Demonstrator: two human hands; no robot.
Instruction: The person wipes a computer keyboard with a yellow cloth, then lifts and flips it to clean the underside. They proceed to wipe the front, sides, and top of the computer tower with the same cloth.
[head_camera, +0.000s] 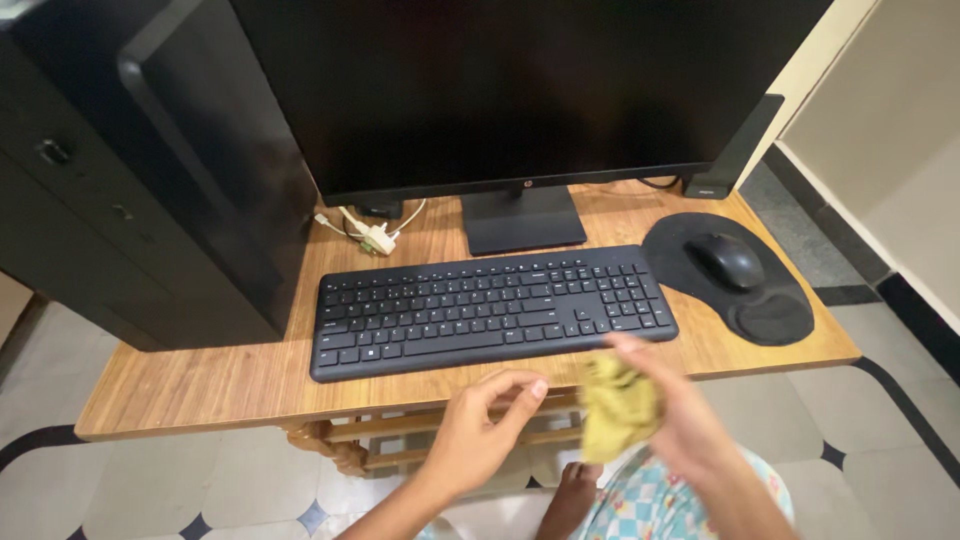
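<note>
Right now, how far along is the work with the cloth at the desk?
Early, it seems. Right hand grips a crumpled yellow cloth near the desk edge; left hand is empty beside it. Cloth hasn't touched the keyboard, mouse or monitor.

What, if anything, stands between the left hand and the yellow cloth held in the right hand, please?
Nothing visible: the left hand hangs beside the yellow cloth in the right hand, with only open air between them.

The one camera sits on my head, looking down and forward over the wooden desk (200, 385), close enough that the keyboard (490, 310) fills the middle; the monitor (520, 90) is cut off at the top, my hands and knees sit at the bottom edge
</note>
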